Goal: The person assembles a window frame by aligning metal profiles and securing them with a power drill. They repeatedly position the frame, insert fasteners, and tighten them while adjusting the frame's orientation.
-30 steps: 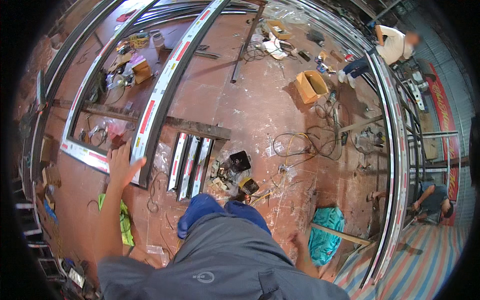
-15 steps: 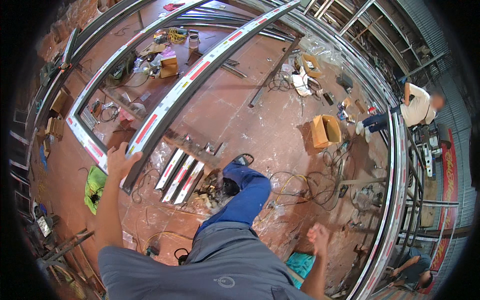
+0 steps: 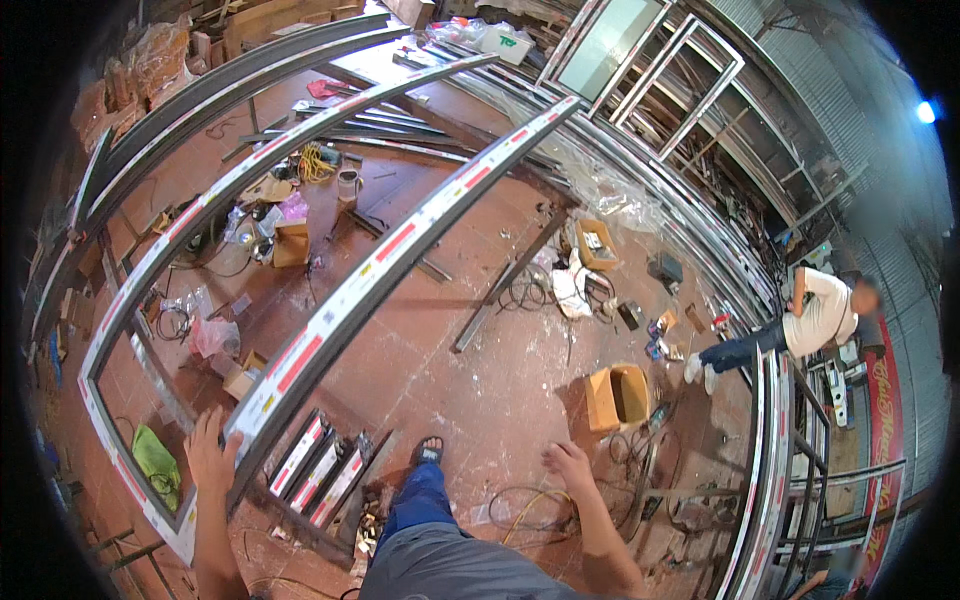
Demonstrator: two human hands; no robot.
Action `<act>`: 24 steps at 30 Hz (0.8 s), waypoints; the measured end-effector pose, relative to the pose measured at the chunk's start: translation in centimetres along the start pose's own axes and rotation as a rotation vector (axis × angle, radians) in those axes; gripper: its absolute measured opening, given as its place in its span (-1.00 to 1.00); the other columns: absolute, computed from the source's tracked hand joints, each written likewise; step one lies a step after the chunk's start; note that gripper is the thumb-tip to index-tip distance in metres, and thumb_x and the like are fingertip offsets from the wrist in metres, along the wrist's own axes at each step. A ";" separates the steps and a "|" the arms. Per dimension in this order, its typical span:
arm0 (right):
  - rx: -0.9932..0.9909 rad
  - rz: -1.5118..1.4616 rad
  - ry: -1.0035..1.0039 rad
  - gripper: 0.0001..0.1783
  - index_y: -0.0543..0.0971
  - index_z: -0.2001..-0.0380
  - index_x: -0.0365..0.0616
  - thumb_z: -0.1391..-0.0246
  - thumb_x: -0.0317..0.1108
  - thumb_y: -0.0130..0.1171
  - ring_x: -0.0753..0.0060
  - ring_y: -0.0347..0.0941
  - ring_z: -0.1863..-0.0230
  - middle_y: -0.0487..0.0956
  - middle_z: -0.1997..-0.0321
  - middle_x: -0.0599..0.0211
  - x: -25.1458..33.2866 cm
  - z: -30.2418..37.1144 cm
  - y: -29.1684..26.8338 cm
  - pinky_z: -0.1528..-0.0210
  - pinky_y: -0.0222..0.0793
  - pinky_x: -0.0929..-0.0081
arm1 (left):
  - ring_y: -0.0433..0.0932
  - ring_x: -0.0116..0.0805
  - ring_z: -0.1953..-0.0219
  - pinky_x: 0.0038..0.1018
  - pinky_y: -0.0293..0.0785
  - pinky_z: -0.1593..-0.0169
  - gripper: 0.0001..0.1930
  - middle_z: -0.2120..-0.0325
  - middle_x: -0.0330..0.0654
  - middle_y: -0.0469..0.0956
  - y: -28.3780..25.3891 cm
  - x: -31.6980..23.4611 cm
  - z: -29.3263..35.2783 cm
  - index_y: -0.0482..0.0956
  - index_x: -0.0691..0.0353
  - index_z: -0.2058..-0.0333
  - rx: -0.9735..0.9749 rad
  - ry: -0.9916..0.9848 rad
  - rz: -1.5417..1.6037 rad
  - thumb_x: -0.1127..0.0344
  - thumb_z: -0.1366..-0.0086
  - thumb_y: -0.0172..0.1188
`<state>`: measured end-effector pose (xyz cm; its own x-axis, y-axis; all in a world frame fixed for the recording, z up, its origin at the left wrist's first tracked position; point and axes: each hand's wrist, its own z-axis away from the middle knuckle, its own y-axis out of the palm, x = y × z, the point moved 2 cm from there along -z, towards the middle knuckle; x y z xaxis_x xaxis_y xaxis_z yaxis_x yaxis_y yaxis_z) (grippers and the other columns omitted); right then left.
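Observation:
My left hand (image 3: 210, 458) is at the near end of a long dark metal bar (image 3: 375, 255) with white and red strips on its top face. Its fingers are spread, and the thumb side touches the bar's edge. Left of it runs another bar of the same kind (image 3: 215, 190), which meets a corner piece near my left arm. My right hand (image 3: 568, 468) hangs in the air over the floor, fingers loosely bent and apart, holding nothing. Just right of the long bar, several short striped bars (image 3: 318, 465) lie side by side.
An open cardboard box (image 3: 617, 398) stands right of centre, with cables (image 3: 530, 510) on the floor nearby. Striped bars (image 3: 765, 470) are stacked at the right, where a person in a white shirt (image 3: 822, 312) stands. A green cloth (image 3: 155, 465) lies at the left.
My view has tipped up and shifted. My right hand has risen from low beside my body to farther forward. My left hand remains at the long bar's end, now more beside it.

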<state>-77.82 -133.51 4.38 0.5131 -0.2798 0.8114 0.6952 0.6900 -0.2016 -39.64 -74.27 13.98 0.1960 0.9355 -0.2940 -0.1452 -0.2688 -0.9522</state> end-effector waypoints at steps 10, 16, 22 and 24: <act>0.364 -0.222 -0.040 -0.60 0.56 -0.09 -0.07 -0.39 -0.04 0.20 0.37 0.63 0.25 0.66 0.18 0.35 24.8 -21.8 18.9 0.19 0.51 0.43 | 0.56 0.19 -0.16 -0.09 0.40 -0.26 -0.46 -0.08 0.21 0.61 -0.1 0.6 -1.3 0.55 0.34 -0.20 -0.096 -0.246 0.215 0.13 -0.35 0.28; 0.371 -0.291 0.098 -0.19 0.54 -0.12 -0.14 -0.19 0.41 0.23 0.23 0.53 0.04 0.59 0.11 0.25 32.1 -33.2 27.7 -0.01 0.45 0.10 | 0.53 0.03 -0.26 -0.21 0.41 -0.33 -0.33 -0.18 0.18 0.56 2.1 -5.4 -11.1 0.46 0.41 -0.27 -0.437 -0.410 0.394 0.20 -0.27 0.41; 0.528 -0.539 0.139 -0.17 0.45 -0.24 -0.11 -0.19 0.33 0.30 0.32 0.52 0.01 0.60 0.01 0.32 37.4 -40.6 34.7 -0.12 0.46 0.25 | 0.58 0.07 -0.16 -0.16 0.47 -0.26 -0.30 -0.08 0.10 0.62 -1.2 -18.5 -32.6 0.52 0.31 -0.22 -0.374 -0.193 0.250 0.15 -0.14 0.52; 0.409 -0.660 0.089 -0.31 0.41 -0.31 -0.15 -0.32 0.07 0.27 0.24 0.55 -0.09 0.55 -0.19 0.23 39.0 -39.5 36.3 -0.12 0.51 0.23 | 0.59 0.09 -0.14 -0.12 0.45 -0.26 -0.27 -0.03 0.09 0.65 -0.4 -19.1 -41.6 0.53 0.25 -0.21 -0.229 -0.275 0.261 -0.01 -0.13 0.50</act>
<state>-12.66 -145.69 7.09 0.1085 -0.7588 0.6423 0.6384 0.5484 0.5400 -2.94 -101.55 16.52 -0.0885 0.8475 -0.5233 0.0696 -0.5188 -0.8521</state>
